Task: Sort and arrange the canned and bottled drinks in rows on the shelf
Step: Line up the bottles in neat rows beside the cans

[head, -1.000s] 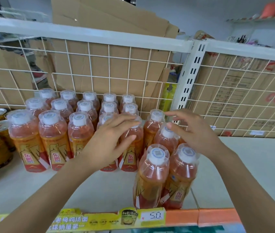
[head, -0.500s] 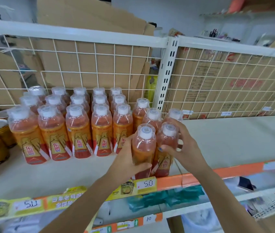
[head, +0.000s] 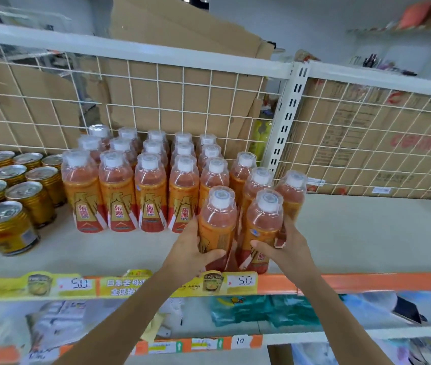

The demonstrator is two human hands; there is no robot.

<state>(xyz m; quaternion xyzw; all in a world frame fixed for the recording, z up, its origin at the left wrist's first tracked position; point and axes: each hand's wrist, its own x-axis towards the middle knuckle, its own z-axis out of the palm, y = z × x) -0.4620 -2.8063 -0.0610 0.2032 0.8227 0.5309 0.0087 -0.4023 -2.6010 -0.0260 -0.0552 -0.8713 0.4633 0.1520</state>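
Two half-covered bottles [head: 218, 222], left hand [head: 190, 256], right hand [head: 288, 248] gripping

Bright even light, blurred bowed edges

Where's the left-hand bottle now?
Head view, centre: the bottle sits at the shelf front edge above the right 5.0 price tag, gripped by the left hand, beside the second bottle in the right hand.

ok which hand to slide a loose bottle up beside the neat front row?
Probably left: the left hand grips the front-left bottle, nearest the neat front row; the right hand holds the front-right bottle, farther out.
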